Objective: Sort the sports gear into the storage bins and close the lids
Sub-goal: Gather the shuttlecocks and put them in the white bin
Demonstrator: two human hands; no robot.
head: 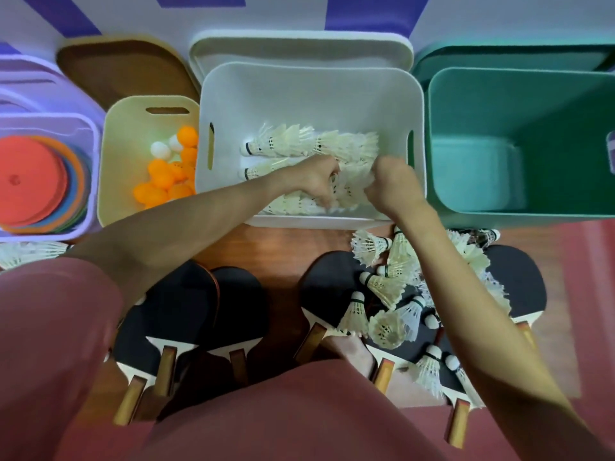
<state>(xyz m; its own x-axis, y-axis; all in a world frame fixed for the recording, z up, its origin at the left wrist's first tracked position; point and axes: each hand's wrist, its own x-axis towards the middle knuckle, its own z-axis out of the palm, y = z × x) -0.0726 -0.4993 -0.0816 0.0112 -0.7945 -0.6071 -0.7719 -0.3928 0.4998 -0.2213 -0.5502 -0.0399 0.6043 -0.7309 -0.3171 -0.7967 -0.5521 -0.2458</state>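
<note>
Head cam: we've both hands in the white rectangular plastic bin. L hand & R hand each grip white feather shuttlecocks.

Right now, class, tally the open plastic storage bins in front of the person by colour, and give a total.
Lilac plastic bin holding flat coloured discs: 1
Cream plastic bin holding table tennis balls: 1
White plastic bin holding feather shuttlecocks: 1
Green plastic bin: 1
Total: 4
</note>
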